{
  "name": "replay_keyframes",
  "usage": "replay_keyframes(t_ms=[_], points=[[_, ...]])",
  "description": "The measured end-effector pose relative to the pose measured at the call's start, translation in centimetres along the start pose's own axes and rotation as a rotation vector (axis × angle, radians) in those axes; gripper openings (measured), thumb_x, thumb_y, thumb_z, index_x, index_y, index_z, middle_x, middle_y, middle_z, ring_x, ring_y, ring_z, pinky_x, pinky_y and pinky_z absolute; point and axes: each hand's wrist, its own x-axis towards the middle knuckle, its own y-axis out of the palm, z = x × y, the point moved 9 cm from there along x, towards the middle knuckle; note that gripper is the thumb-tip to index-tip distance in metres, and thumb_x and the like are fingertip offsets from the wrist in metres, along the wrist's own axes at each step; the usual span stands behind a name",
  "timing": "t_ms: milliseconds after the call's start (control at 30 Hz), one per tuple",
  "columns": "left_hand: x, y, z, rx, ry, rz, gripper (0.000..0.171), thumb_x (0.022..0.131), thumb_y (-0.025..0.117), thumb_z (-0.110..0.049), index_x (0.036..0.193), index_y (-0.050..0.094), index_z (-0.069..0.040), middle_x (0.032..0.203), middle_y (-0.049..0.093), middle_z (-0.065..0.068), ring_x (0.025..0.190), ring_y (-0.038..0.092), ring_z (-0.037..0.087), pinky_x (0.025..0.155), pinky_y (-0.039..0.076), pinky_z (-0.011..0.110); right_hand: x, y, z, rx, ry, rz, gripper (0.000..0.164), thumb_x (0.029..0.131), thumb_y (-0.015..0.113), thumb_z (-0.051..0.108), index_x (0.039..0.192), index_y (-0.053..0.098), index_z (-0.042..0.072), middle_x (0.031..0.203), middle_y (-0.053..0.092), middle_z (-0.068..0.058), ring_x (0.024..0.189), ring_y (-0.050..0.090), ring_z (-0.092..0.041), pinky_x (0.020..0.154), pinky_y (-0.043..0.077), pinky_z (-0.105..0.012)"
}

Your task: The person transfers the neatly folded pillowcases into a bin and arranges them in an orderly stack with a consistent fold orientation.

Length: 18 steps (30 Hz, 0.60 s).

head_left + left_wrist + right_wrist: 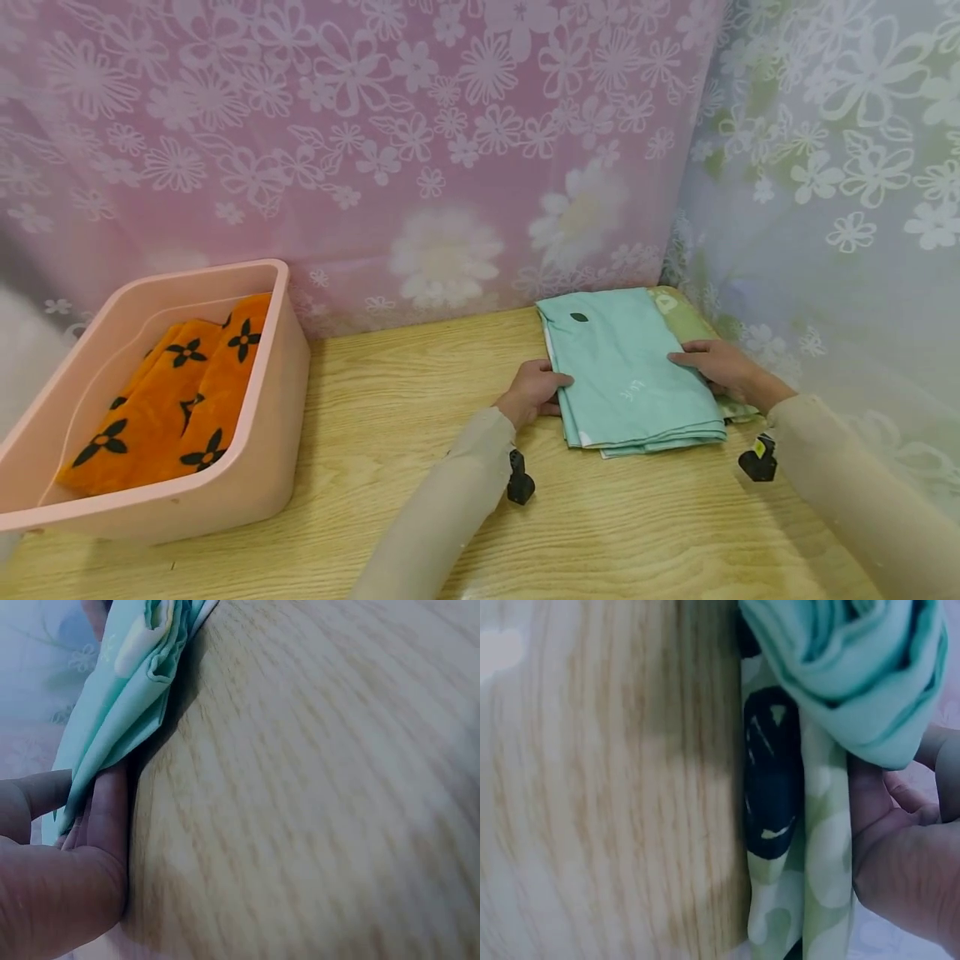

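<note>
A folded mint-green cloth (626, 367) with a small dark leaf print lies at the right of the table, partly over a folded green patterned cloth (686, 317). My left hand (532, 390) grips its left edge, thumb on top and fingers tucked beneath, close to the tabletop. In the left wrist view, the mint-green cloth (112, 712) shows its layered folds between thumb and fingers. At the opposite edge, my right hand (723, 367) holds the same cloth, thumb above. The right wrist view shows fingers under the mint-green cloth (877, 712), beside the green patterned cloth (829, 847).
A pink plastic tub (288, 400) stands on the left of the wood-grain table (375, 417). Inside it lies an orange plush cloth (150, 417) with dark flower shapes. Flowered curtains (337, 167) hang behind the table and along its right side.
</note>
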Motion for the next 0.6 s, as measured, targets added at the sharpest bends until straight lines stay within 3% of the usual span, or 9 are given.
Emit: replay_keyframes(t_ms=[133, 233, 400, 467, 600], points=[[-0.1, 0.0, -0.1, 0.019, 0.018, -0.004, 0.022, 0.092, 0.061, -0.005, 0.114, 0.063, -0.002, 0.088, 0.067, 0.010, 0.078, 0.068, 0.023, 0.066, 0.057, 0.036, 0.1, 0.1, -0.1, 0.026, -0.002, 0.011, 0.085, 0.097, 0.054, 0.041, 0.148, 0.009, -0.010, 0.137, 0.037, -0.032, 0.082, 0.063, -0.015, 0.071, 0.055, -0.040], [-0.2, 0.1, -0.3, 0.003, 0.029, -0.005, 0.025, 0.092, 0.061, -0.003, 0.117, 0.062, -0.001, 0.090, 0.066, 0.010, 0.080, 0.068, 0.025, 0.066, 0.057, 0.037, 0.0, 0.0, 0.0, 0.012, -0.013, 0.000, 0.086, 0.097, 0.054, 0.042, 0.149, 0.009, -0.009, 0.140, 0.031, -0.035, 0.095, 0.062, -0.027, 0.075, 0.054, -0.042], [-0.3, 0.2, -0.3, -0.046, 0.048, -0.005, 0.033, 0.092, 0.061, -0.001, 0.124, 0.060, 0.000, 0.093, 0.066, 0.010, 0.083, 0.068, 0.027, 0.067, 0.057, 0.037, -0.6, -0.5, 0.6, -0.113, -0.061, -0.059, 0.082, 0.097, 0.050, 0.045, 0.148, 0.015, -0.009, 0.143, 0.020, -0.039, 0.121, 0.038, -0.052, 0.084, 0.049, -0.050], [-0.3, 0.0, -0.3, -0.064, 0.057, -0.013, 0.033, 0.091, 0.061, -0.001, 0.124, 0.060, 0.000, 0.093, 0.066, 0.010, 0.082, 0.068, 0.026, 0.068, 0.057, 0.037, -1.0, -0.5, 1.2, -0.120, -0.086, -0.072, 0.080, 0.098, 0.050, 0.044, 0.147, 0.017, -0.009, 0.143, 0.020, -0.040, 0.124, 0.034, -0.054, 0.087, 0.046, -0.052], [-0.6, -0.5, -0.1, -0.091, 0.066, -0.014, 0.032, 0.091, 0.062, -0.001, 0.123, 0.062, -0.001, 0.094, 0.067, 0.010, 0.083, 0.068, 0.025, 0.069, 0.057, 0.038, -1.6, -0.4, 3.0, -0.091, -0.147, -0.075, 0.077, 0.099, 0.048, 0.042, 0.148, 0.016, -0.009, 0.142, 0.023, -0.040, 0.121, 0.038, -0.053, 0.086, 0.047, -0.051]])
